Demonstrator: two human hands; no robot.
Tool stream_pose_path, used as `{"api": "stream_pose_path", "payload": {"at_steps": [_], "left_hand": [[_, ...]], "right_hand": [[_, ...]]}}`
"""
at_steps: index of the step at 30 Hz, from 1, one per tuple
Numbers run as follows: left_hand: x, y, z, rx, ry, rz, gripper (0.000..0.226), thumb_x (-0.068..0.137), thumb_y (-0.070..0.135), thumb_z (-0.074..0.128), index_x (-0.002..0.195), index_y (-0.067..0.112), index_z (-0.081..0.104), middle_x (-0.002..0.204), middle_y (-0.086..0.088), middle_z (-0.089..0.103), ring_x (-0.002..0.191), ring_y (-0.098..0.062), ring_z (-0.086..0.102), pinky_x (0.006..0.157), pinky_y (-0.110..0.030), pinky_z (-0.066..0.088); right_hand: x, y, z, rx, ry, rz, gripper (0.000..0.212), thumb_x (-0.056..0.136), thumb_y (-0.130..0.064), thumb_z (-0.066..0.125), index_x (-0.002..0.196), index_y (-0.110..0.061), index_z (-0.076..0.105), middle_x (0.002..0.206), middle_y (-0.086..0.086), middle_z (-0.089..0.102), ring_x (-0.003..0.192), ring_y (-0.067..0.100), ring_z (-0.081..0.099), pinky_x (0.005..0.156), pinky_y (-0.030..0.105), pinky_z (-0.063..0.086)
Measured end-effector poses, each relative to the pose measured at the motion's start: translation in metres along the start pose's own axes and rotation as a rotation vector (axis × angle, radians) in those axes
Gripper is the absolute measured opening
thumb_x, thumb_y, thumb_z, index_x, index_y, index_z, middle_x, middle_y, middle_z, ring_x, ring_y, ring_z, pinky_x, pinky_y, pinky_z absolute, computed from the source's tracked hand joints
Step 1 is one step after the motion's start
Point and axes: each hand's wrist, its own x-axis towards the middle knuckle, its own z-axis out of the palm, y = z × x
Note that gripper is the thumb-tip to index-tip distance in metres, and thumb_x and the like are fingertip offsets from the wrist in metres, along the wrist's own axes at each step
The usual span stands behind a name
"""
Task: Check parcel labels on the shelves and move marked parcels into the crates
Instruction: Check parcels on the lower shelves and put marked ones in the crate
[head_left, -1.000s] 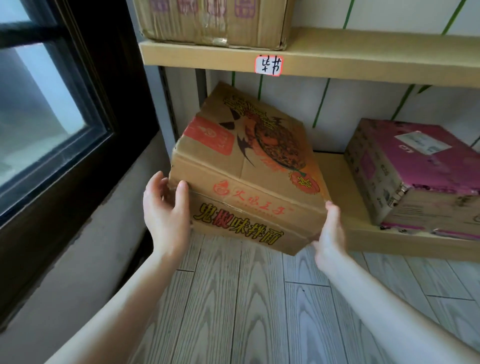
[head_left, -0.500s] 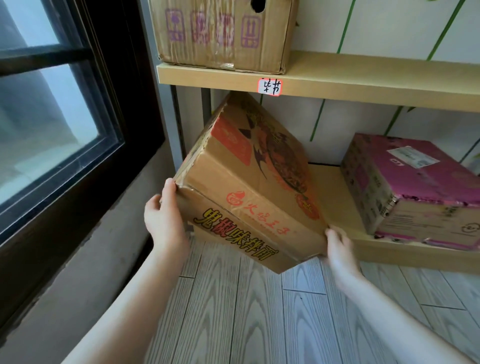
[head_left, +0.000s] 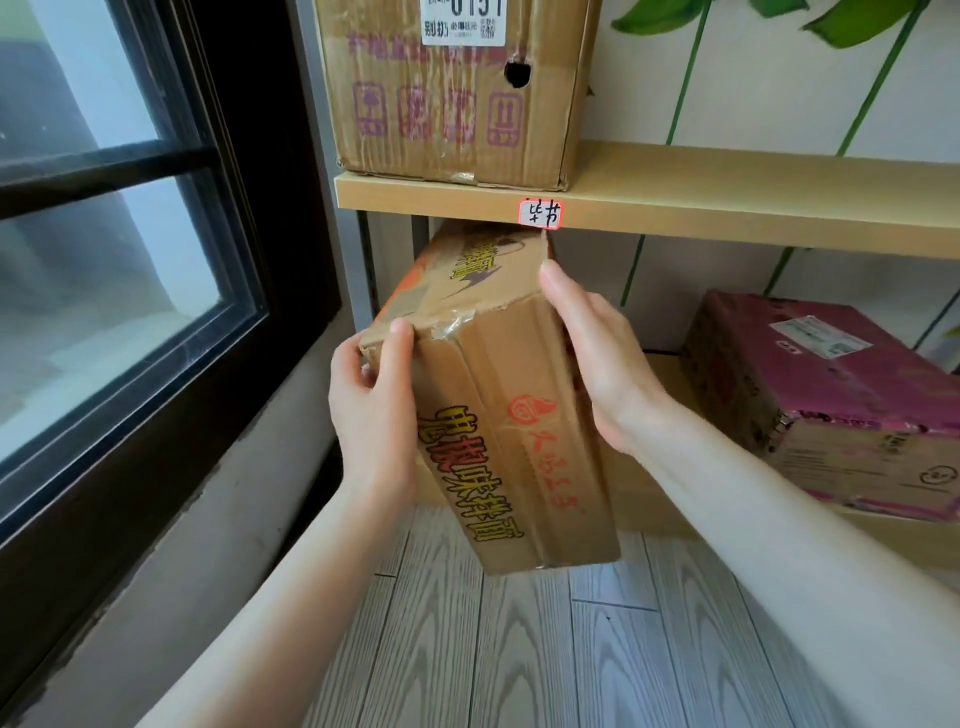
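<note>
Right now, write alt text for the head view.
A person's left hand and right hand hold a printed cardboard box tipped on end under a wooden shelf. A labelled brown box sits on that shelf; a pink parcel lies lower right.

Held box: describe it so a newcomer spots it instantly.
Start at the tan shelf board with the red-edged tag. Just below its left end, the left hand and right hand hold a brown carton tipped on end. Unlike the pink parcel at right, it bears bold yellow characters.
</note>
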Motion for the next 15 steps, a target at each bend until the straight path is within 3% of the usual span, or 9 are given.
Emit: {"api": "stream_pose_path", "payload": {"at_steps": [2,4,7,9,12,15], "left_hand": [[-0.006,0.001,0.000,0.014,-0.024,0.070,0.019,0.089,0.038,0.056,0.105,0.027,0.057,0.105,0.006,0.066,0.096,-0.006,0.063,0.082,-0.027,0.050],[-0.011,0.000,0.002,0.031,-0.047,0.100,0.015,0.092,0.040,0.051,0.100,0.030,0.058,0.100,0.010,0.065,0.091,0.000,0.063,0.082,-0.025,0.049],[-0.014,-0.003,0.004,0.032,-0.112,0.090,0.031,0.096,0.045,0.037,0.095,0.031,0.065,0.101,0.007,0.068,0.098,-0.007,0.063,0.087,-0.028,0.049],[-0.011,-0.008,0.003,0.015,-0.116,0.059,0.035,0.097,0.043,0.036,0.090,0.031,0.068,0.099,0.004,0.071,0.099,-0.013,0.065,0.086,-0.030,0.051],[0.005,-0.038,-0.009,0.202,-0.063,-0.033,0.024,0.093,0.029,0.050,0.105,0.017,0.066,0.104,0.002,0.068,0.102,-0.018,0.062,0.090,-0.033,0.050],[0.018,-0.077,-0.024,0.512,-0.117,-0.292,0.056,0.084,0.038,0.060,0.129,0.007,0.050,0.127,-0.009,0.058,0.117,-0.025,0.054,0.103,-0.039,0.042]], "right_hand": [[-0.008,0.007,-0.006,0.076,-0.007,0.042,0.052,0.087,-0.051,0.045,0.099,-0.002,0.057,0.096,0.011,0.063,0.090,0.021,0.060,0.084,0.036,0.046],[-0.013,0.013,-0.011,0.145,-0.002,0.098,0.039,0.086,-0.047,0.047,0.093,-0.009,0.055,0.092,0.007,0.061,0.090,0.020,0.056,0.085,0.039,0.043],[-0.014,0.019,-0.021,0.166,0.000,0.205,0.052,0.078,-0.057,0.057,0.113,-0.019,0.059,0.105,-0.004,0.070,0.104,0.017,0.061,0.098,0.046,0.041],[-0.017,0.020,-0.028,0.205,0.010,0.246,0.043,0.085,-0.044,0.058,0.118,-0.017,0.058,0.108,0.004,0.070,0.104,0.020,0.063,0.098,0.047,0.044],[-0.020,0.021,-0.045,0.322,0.103,0.277,0.031,0.091,-0.028,0.052,0.118,-0.013,0.056,0.112,0.013,0.067,0.103,0.023,0.063,0.093,0.045,0.048],[-0.026,0.029,-0.078,0.475,0.253,0.279,0.028,0.095,-0.018,0.045,0.121,-0.019,0.056,0.109,0.007,0.067,0.099,0.021,0.063,0.088,0.043,0.051]]}}
